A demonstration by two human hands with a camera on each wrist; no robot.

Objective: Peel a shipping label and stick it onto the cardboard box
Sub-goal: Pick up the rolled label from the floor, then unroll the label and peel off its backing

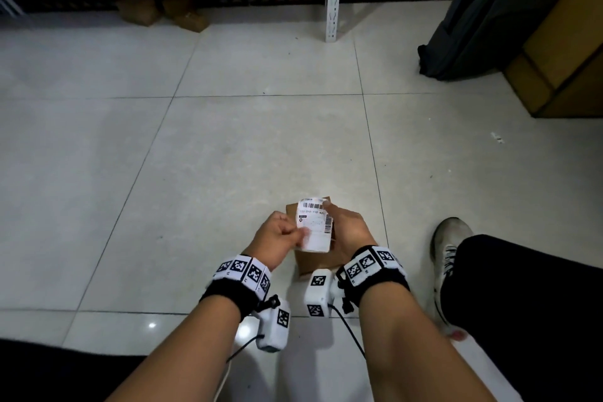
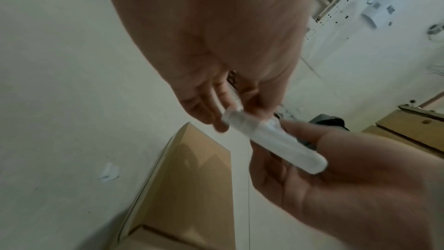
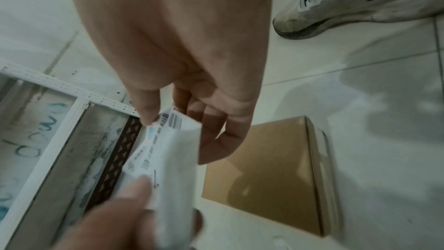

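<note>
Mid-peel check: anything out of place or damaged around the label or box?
Nothing stands out. Both hands, left hand and right hand, hold the shipping label above the cardboard box, which looks intact. Only a small white scrap lies on the floor beside it.

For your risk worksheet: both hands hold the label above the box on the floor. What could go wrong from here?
1. The right hand pinches only the label's top corner, so the label may tear or curl onto itself as it peels.
2. The box lies loose on the floor with neither hand on it; it may slide when the label is pressed down, leaving it crooked.
3. The left hand pinches one edge, so the loose label may sag and wrinkle.
</note>
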